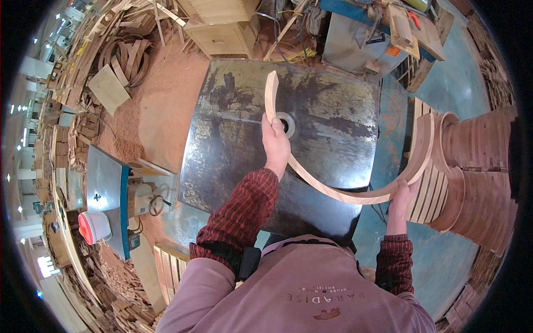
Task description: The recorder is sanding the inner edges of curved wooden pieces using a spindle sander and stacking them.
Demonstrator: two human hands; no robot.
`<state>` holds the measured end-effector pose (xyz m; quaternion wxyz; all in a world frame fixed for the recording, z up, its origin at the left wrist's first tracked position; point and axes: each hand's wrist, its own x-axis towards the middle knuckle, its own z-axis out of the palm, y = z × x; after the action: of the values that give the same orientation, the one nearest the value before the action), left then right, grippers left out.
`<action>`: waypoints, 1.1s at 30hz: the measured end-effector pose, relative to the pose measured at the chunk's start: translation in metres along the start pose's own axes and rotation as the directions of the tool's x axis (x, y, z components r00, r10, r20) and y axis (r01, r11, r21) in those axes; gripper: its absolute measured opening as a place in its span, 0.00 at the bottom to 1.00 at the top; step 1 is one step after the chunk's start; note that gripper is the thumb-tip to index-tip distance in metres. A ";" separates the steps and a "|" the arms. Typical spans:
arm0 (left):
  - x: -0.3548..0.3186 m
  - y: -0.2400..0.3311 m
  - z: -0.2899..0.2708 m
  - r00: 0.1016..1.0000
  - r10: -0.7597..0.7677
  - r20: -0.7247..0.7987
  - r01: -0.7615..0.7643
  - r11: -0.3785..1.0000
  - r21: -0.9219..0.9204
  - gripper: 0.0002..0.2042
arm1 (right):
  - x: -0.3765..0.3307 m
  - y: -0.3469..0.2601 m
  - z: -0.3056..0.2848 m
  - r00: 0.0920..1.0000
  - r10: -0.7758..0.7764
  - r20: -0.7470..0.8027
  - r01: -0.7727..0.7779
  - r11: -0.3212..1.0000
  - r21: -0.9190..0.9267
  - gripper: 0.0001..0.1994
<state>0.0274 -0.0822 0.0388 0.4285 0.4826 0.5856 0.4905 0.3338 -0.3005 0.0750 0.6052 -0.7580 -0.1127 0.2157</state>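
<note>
A curved strip of pale wood [327,189], bent in a wide arc, is in both of my hands above a dark metal machine table [233,139]. My left hand [276,145] is closed around it near its far left end, with the thumb on top. Just beside that hand, a light ring around a hole [286,125] shows in the tabletop, partly covered by the hand and the wood. Past the table's right edge, my right hand [403,195] grips the arc from below. The arc's right end rises close to the stacked curved pieces.
Stacks of curved wooden pieces [477,144] stand on a slatted pallet [430,191] at right. Leftward are a smaller blue-edged machine table [105,172] and a white bucket [97,226]. A wooden cabinet [225,39] and a cluttered bench [355,47] stand beyond. Sawdust covers the floor [161,105].
</note>
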 end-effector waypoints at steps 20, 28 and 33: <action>0.108 -0.001 -0.002 0.999 0.035 0.017 -0.038 0.989 0.146 0.16 | 0.026 0.014 0.079 0.998 -0.050 -0.041 0.050 0.999 -0.007 0.25; 0.162 -0.011 -0.012 0.996 0.081 -0.021 -0.075 0.976 0.204 0.19 | 0.046 0.019 0.132 0.973 -0.189 -0.134 0.174 0.978 -0.118 0.27; 0.186 -0.010 -0.025 0.993 0.116 -0.034 -0.105 0.965 0.241 0.19 | 0.054 0.019 0.164 0.957 -0.234 -0.171 0.198 0.959 -0.202 0.27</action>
<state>-0.0298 0.0964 0.0276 0.3253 0.5507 0.6226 0.4509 0.3037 -0.1393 0.0176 0.5611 -0.8107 -0.1553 0.0622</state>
